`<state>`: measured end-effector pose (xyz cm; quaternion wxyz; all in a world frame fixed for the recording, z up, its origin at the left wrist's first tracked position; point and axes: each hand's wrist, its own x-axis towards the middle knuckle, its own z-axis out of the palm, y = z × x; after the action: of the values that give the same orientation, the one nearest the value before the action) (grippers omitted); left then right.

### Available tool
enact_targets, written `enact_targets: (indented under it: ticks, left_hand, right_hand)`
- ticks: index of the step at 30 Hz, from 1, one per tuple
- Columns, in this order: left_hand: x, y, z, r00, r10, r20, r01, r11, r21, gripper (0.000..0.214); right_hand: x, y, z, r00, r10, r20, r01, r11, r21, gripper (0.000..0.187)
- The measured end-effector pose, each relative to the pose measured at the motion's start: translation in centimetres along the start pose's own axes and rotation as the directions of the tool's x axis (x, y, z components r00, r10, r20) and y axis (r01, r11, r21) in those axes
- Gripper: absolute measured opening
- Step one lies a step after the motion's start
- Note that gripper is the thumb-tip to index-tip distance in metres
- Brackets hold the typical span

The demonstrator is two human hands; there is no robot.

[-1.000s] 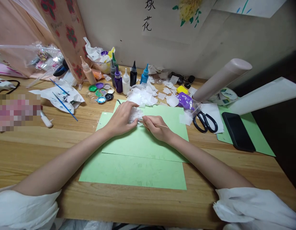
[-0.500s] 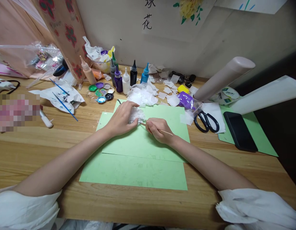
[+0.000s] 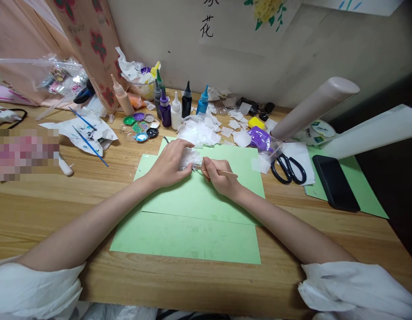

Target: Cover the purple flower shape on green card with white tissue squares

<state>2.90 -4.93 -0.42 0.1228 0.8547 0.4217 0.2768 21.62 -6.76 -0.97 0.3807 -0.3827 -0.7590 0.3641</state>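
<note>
My left hand [image 3: 169, 163] curls over a crumpled white tissue cluster [image 3: 190, 157] and presses it onto the upper green paper sheet [image 3: 206, 195]. My right hand [image 3: 218, 174] is closed on a thin wooden stick [image 3: 228, 173], and the stick's tip points into the right side of the tissue cluster. The two hands nearly touch at the cluster. A second green sheet [image 3: 186, 238] lies under the first, nearer to me.
A pile of white tissue squares [image 3: 201, 130] lies behind the hands, with paint bottles [image 3: 175, 110] and a small palette [image 3: 141, 128]. Black scissors [image 3: 288, 168] and a phone [image 3: 336, 182] sit at the right. Brushes on stained paper [image 3: 87, 133] lie at the left.
My right hand has drawn a little closer to the tissue cluster, and the stick now lies flatter. My left hand stays on the cluster. The view has tipped slightly.
</note>
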Motion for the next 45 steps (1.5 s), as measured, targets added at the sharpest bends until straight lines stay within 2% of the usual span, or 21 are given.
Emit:
enact_targets:
  ticks: [4,7,10,12,14,17,20,23,26,28,33,35,37,40,45]
  left_hand:
    - [0.0,0.0,0.0,1.000,-0.002,-0.003,0.002,1.000,0.015,0.035]
    - [0.0,0.0,-0.1,1.000,-0.012,-0.002,0.012,1.000,0.019,0.035]
    - [0.0,0.0,-0.2,1.000,-0.029,0.010,0.029,1.000,0.003,0.035]
    - [0.0,0.1,-0.3,0.999,-0.036,0.013,0.036,0.999,-0.008,0.035]
    - [-0.1,0.1,-0.4,0.999,-0.041,0.018,0.041,0.999,-0.017,0.035]
    - [-0.2,0.1,-0.4,0.998,-0.049,0.028,0.050,0.998,-0.033,0.035]
    - [-0.2,0.1,-0.5,0.998,-0.051,0.024,0.052,0.998,-0.047,0.036]
    - [-0.3,0.1,-0.5,0.998,-0.058,0.014,0.059,0.997,-0.049,0.036]
    - [-0.4,0.1,-0.5,0.998,-0.057,0.009,0.057,0.997,-0.051,0.036]
    - [-0.4,0.1,-0.5,0.998,-0.054,0.012,0.054,0.997,-0.051,0.036]
    - [-0.6,0.0,-0.5,0.997,-0.063,0.037,0.065,0.996,-0.057,0.037]
    - [-0.6,0.0,-0.5,0.998,-0.049,0.046,0.052,0.997,-0.063,0.037]
    - [-0.6,0.0,-0.5,0.997,-0.028,0.066,0.031,0.998,-0.050,0.039]
    - [-0.5,0.0,-0.4,0.995,0.002,0.101,0.000,1.000,-0.019,0.043]
    - [-0.4,-0.1,-0.2,0.992,0.000,0.122,0.003,1.000,-0.023,0.043]
  right_hand:
    - [-0.2,0.0,-0.1,0.999,0.030,-0.022,-0.028,0.997,0.068,0.052]
    - [-0.3,0.4,-1.2,0.984,-0.012,-0.177,0.031,0.993,0.110,0.055]
    - [0.5,1.1,-3.1,0.938,-0.026,-0.345,0.012,0.999,-0.044,0.046]
    - [1.3,1.9,-4.3,0.927,-0.038,-0.374,-0.040,0.980,-0.197,0.026]
    - [2.1,2.7,-5.0,0.949,-0.048,-0.310,-0.047,0.955,-0.293,0.014]
    - [3.1,3.8,-5.1,0.980,-0.098,-0.174,0.023,0.921,-0.389,0.016]
    - [3.7,4.3,-4.6,0.983,-0.144,-0.112,0.079,0.889,-0.450,0.010]
    - [3.7,4.0,-4.5,0.977,-0.163,-0.140,0.082,0.886,-0.456,0.010]
    - [3.4,3.5,-4.9,0.962,-0.164,-0.220,0.065,0.916,-0.397,0.009]
    - [3.1,3.1,-5.2,0.956,-0.143,-0.258,0.052,0.942,-0.332,0.008]
    - [3.1,2.1,-6.2,0.992,-0.029,-0.126,-0.009,0.957,-0.291,0.006]
    - [3.4,1.6,-6.5,0.989,-0.002,-0.150,-0.040,0.960,-0.277,0.010]
    - [3.6,1.2,-7.0,0.984,0.043,-0.170,-0.075,0.980,-0.186,0.015]
    - [3.8,1.1,-7.7,0.987,0.134,-0.087,-0.141,0.988,-0.067,0.020]
    - [3.7,1.6,-8.6,0.982,0.169,-0.081,-0.184,0.955,-0.232,0.016]
